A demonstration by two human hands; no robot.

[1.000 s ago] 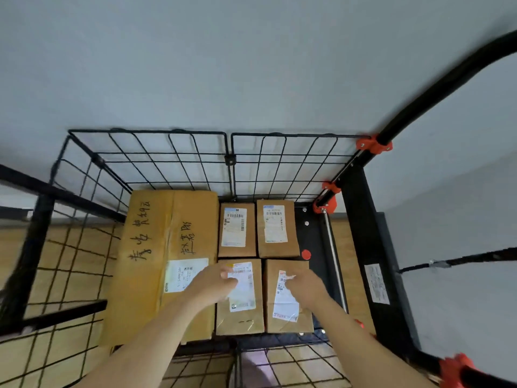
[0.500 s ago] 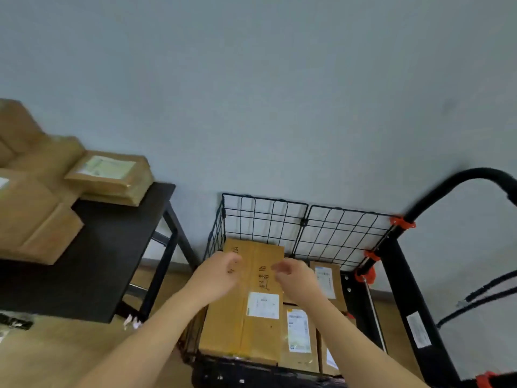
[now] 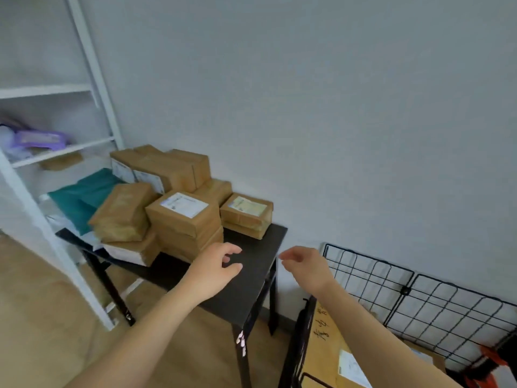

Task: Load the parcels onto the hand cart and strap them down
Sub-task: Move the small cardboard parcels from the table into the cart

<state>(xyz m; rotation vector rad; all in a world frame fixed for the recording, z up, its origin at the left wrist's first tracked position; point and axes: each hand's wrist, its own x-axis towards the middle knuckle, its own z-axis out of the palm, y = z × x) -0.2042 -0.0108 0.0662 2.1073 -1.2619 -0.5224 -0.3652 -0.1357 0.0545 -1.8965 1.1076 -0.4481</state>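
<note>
Brown cardboard parcels [image 3: 183, 219] crowd the far half of a black table [image 3: 253, 287], stacked two and three deep, several showing white labels; one smaller labelled parcel [image 3: 246, 215] sits apart at the table's right rear, against the grey wall [image 3: 335, 107]; white shelving [image 3: 93, 91] stands to the left, holding a teal bag [image 3: 81, 197] and a purple item [image 3: 39, 138] too blurred to identify; the floor [image 3: 42, 303] is light wood; at lower right the hand cart [image 3: 419, 298], walled in black wire mesh, holds a large parcel [image 3: 326, 351] with handwriting and a white label; the left hand [image 3: 215, 268] hovers over the bare tabletop just short of the stack, fingers loosely curled, holding nothing; the right hand [image 3: 305, 266] hangs between table edge and mesh, equally relaxed and empty.
</note>
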